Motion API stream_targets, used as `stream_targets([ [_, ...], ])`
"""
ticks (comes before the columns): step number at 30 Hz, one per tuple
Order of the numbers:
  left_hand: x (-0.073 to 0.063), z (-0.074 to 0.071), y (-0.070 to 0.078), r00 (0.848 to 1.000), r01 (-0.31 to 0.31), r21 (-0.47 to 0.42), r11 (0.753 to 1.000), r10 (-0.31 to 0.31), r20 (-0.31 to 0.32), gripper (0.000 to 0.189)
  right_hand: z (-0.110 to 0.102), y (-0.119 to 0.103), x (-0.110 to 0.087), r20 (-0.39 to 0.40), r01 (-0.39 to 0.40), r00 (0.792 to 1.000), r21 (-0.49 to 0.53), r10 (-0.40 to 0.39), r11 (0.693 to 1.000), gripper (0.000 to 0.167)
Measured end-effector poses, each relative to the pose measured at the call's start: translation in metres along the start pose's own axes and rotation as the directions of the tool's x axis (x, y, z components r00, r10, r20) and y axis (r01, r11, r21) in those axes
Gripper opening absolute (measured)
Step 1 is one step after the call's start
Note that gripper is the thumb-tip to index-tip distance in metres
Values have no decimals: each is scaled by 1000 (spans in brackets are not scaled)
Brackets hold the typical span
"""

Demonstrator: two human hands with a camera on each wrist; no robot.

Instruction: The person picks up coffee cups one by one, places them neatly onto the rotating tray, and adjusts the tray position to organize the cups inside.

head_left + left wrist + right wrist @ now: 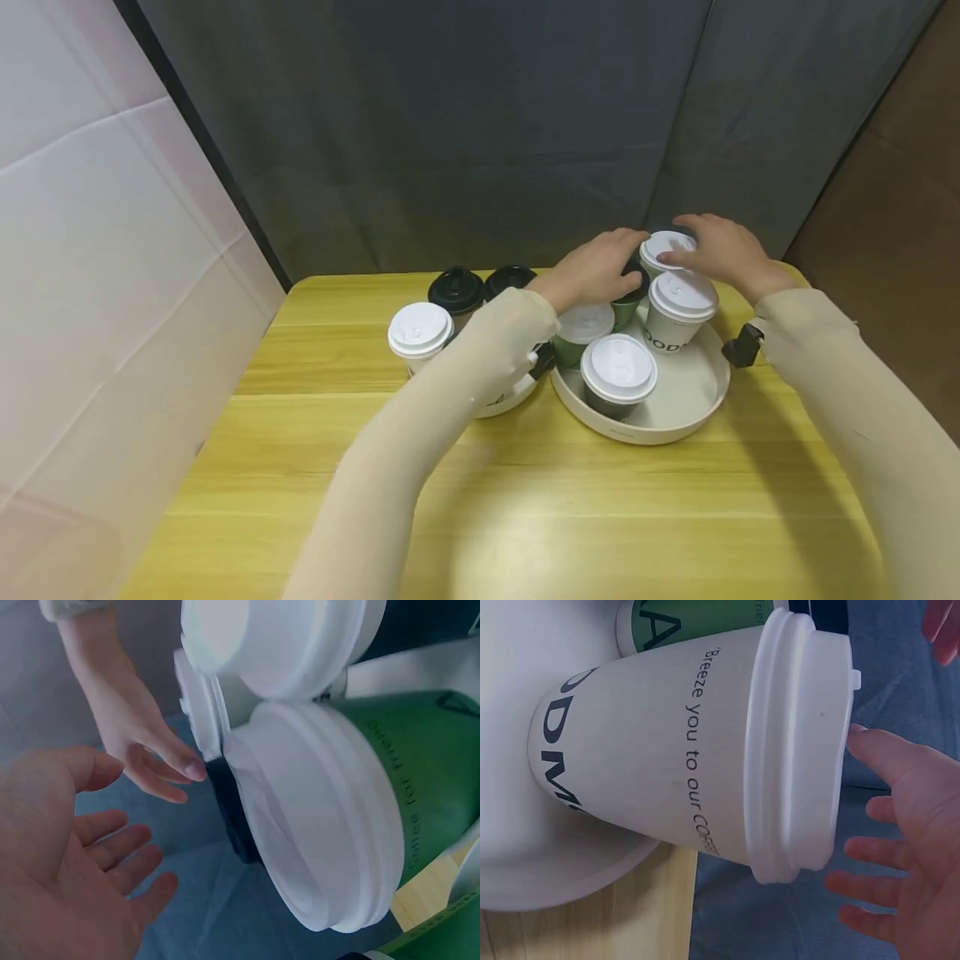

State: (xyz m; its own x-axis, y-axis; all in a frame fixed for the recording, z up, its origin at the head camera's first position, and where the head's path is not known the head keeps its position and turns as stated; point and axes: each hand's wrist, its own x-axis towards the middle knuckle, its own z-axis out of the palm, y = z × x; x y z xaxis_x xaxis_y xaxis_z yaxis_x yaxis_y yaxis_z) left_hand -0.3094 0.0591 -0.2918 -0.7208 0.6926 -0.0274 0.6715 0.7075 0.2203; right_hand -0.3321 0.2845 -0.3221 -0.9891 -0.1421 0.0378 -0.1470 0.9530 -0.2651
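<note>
My left hand [596, 268] reaches over the round tray [633, 433], fingers spread and holding nothing. Beneath its fingers stands a green cup with a black lid [628, 308]. A white-lidded green cup [431, 772] is large in the left wrist view. My right hand [723, 250] is at the tray's far side, its fingers loosely bent around air. Its thumb overlaps the rear white-lidded cup [663, 246] in the head view. Just in front is a white printed paper cup [660, 750]; in the right wrist view the right thumb tip lies right at its lid.
A dark cup with a white lid [618, 375] stands at the tray's front. To the left, a second tray [513, 407] is partly hidden behind my left sleeve. Nearby are a white-lidded cup [420, 329] and two black-lidded cups [456, 290]. A grey curtain [450, 133] hangs behind the table.
</note>
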Motion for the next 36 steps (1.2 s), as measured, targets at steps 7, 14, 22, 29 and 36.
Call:
stream_targets([
  [7,17,2,-7,999,3,36,999,-4,48,56,4,-7,7,8,16,1000,22,-16,1000,80],
  [14,22,-3,-6,997,23,46,999,-26,72,53,3,-6,11,28,-5,1000,39,4,999,81],
  [22,25,-2,-1,990,68,38,997,-72,120,56,6,-4,12,101,-45,994,30,42,999,86],
  [29,27,2,1,982,99,39,994,-104,160,55,9,-5,11,127,-64,990,52,57,997,85],
  [36,26,6,-1,980,111,47,993,-117,160,55,13,-5,11,124,-64,991,76,54,995,85],
])
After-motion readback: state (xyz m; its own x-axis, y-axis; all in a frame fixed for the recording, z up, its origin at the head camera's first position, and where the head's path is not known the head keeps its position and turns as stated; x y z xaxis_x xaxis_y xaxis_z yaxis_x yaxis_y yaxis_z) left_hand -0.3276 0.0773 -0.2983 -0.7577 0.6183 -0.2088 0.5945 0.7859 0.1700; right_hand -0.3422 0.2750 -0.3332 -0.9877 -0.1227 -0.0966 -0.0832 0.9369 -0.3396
